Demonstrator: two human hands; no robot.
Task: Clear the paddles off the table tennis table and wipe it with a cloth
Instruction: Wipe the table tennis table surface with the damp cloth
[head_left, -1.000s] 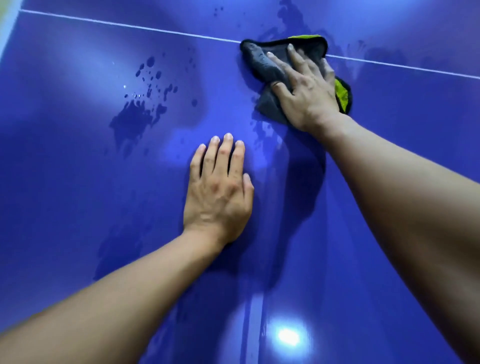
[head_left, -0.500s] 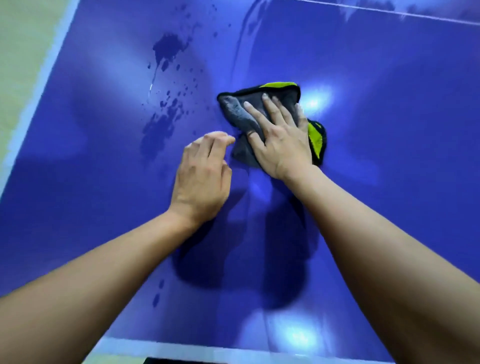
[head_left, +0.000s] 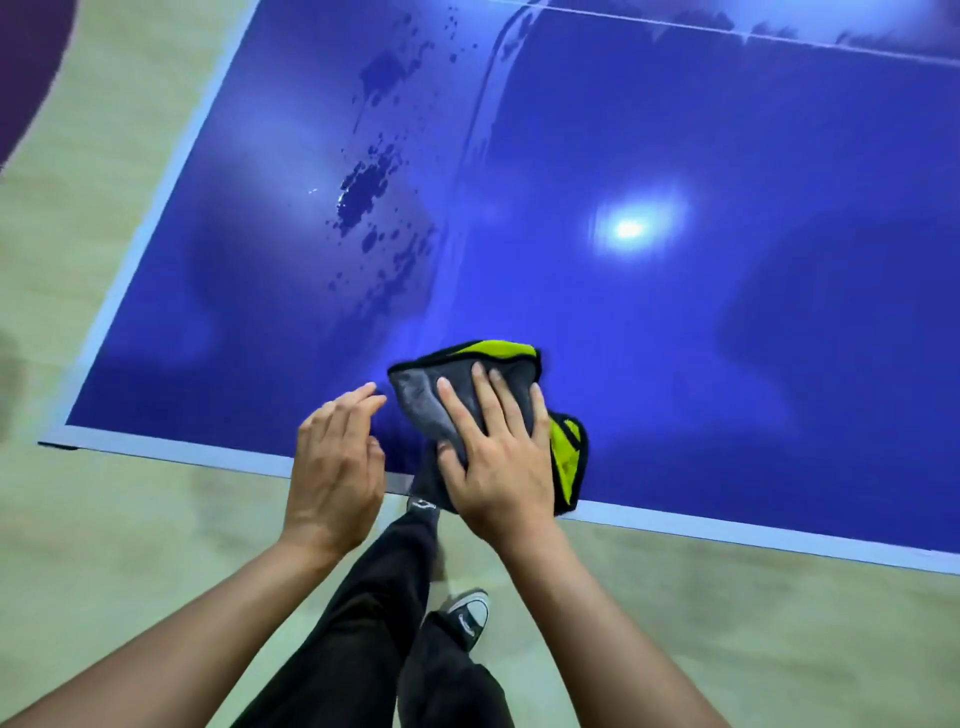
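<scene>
- My right hand presses flat, fingers spread, on the grey-and-yellow cloth at the blue table's near edge.
- My left hand hovers beside it, loosely curled, holding nothing.
- Water droplets remain; pale wood floor around.

one table, one cloth, two hands, one visible shoe.

Crumpled grey-and-lime cloth at near edge of wet-spotted blue table
</scene>
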